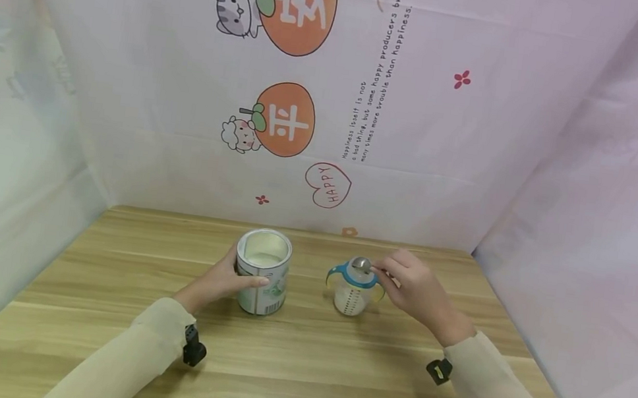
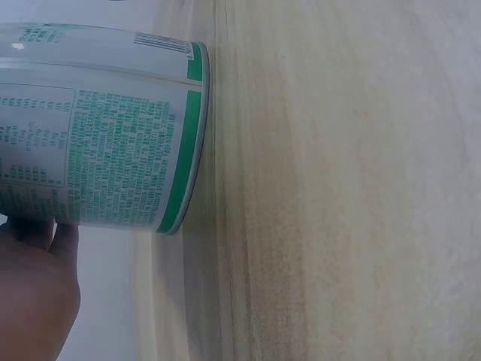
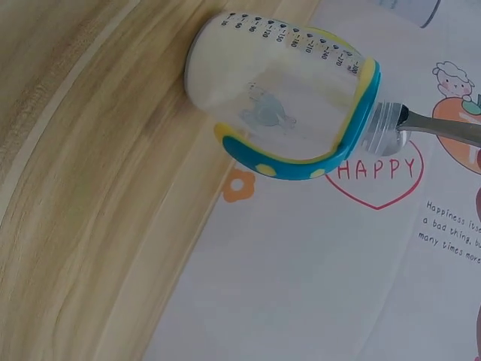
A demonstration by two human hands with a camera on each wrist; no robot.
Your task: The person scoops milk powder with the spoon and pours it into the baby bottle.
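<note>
My left hand (image 1: 225, 280) grips the side of a white and green milk powder can (image 1: 271, 298), its thumb across the front. The can stands upright without a lid, pale powder inside. In the left wrist view the printed can (image 2: 113, 143) shows with part of the hand (image 2: 37, 293) beneath. To its right stands a baby bottle (image 1: 351, 298) with a blue ring and yellow handles, white contents low inside. My right hand (image 1: 418, 291) pinches a metal spoon (image 1: 361, 264), whose bowl is at the bottle's open mouth. The right wrist view shows the spoon handle (image 3: 443, 128).
Both containers stand on a wood-grain table (image 1: 297, 375), towards its back edge. A white printed cloth (image 1: 402, 202) hangs behind, and pale cloth walls rise on both sides. Each wrist wears a small black device. Part of a clear object (image 3: 409, 9) shows at the right wrist view's top.
</note>
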